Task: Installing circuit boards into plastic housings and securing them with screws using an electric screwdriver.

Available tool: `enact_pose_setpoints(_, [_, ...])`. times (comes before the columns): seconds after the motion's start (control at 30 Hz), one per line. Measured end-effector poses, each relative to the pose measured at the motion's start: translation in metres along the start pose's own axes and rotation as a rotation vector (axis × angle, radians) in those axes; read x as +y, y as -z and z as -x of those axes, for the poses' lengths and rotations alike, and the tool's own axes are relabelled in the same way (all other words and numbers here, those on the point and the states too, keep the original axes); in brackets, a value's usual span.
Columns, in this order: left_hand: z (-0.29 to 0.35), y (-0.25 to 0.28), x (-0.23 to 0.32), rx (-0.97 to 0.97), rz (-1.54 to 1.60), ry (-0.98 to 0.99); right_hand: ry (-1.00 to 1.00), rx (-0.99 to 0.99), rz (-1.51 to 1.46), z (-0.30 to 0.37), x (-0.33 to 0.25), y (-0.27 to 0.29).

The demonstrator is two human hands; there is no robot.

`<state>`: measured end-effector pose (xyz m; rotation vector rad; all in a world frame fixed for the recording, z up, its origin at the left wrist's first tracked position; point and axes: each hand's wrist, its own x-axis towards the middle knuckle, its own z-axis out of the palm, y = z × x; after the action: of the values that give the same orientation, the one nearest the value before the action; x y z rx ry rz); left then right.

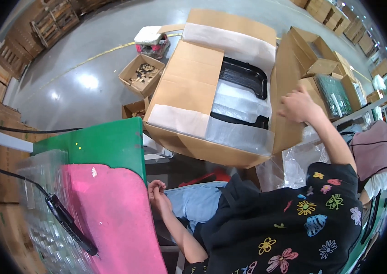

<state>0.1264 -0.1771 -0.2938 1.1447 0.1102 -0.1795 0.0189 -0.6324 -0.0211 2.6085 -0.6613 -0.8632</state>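
A large open cardboard box (168, 86) stands ahead of me. Inside it lie black molded plastic parts (252, 78) and clear wrap (236, 97), partly covered by a brown cardboard sheet (189, 68) and white foam sheeting (175, 117). My right hand (299, 106) is at the box's right flap (287, 125), its fingers curled over the cardboard. Low beside the green tabletop's edge, my left hand (157, 195) hangs with loosely bent fingers somewhat apart and nothing visible in it.
A pink mat (111, 214) and a black-handled corded tool (70, 223) lie on the green table (106, 137) at left. Beyond it sit a small carton of dark pieces (141, 75) and a pink-and-white stool (150, 41). Cartons (312, 50) and a green wrapped stack (332, 96) stand at right.
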Motion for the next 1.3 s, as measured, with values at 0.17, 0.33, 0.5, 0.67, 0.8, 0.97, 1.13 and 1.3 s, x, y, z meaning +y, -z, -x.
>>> enact_pose_setpoints(0.17, [0.002, -0.002, -0.003, -0.001, 0.036, 0.026, -0.319, -0.251, -0.296, -0.021, 0.061, -0.180])
enact_pose_setpoints(0.33, [0.005, 0.003, 0.001, -0.024, 0.106, 0.041, -0.273, 0.337, -0.672, -0.051, 0.012, -0.314])
enact_pose_setpoints(0.5, [0.010, 0.008, 0.005, 0.029, 0.050, 0.046, -0.102, 0.552, -1.025, -0.106, -0.053, -0.213])
enact_pose_setpoints(0.67, [0.007, -0.019, 0.000, -0.009, -0.048, 0.067, -0.259, 0.016, -1.911, -0.251, -0.140, -0.141])
enact_pose_setpoints(0.8, [0.016, -0.005, -0.003, 0.087, -0.171, 0.053, 0.113, -0.099, -2.446, -0.208, -0.205, 0.081])
enact_pose_setpoints(0.97, [0.013, -0.018, 0.008, 0.087, -0.137, 0.016, 2.065, -0.407, -2.059, -0.128, -0.094, 0.182])
enact_pose_setpoints(1.13, [0.008, -0.011, 0.011, 0.038, -0.161, 0.045, 0.953, 0.321, -1.555, -0.156, -0.141, 0.112])
enact_pose_setpoints(1.3, [0.014, -0.023, 0.019, -0.086, -0.422, 0.053, 0.401, 0.133, -0.704, -0.249, -0.182, -0.101])
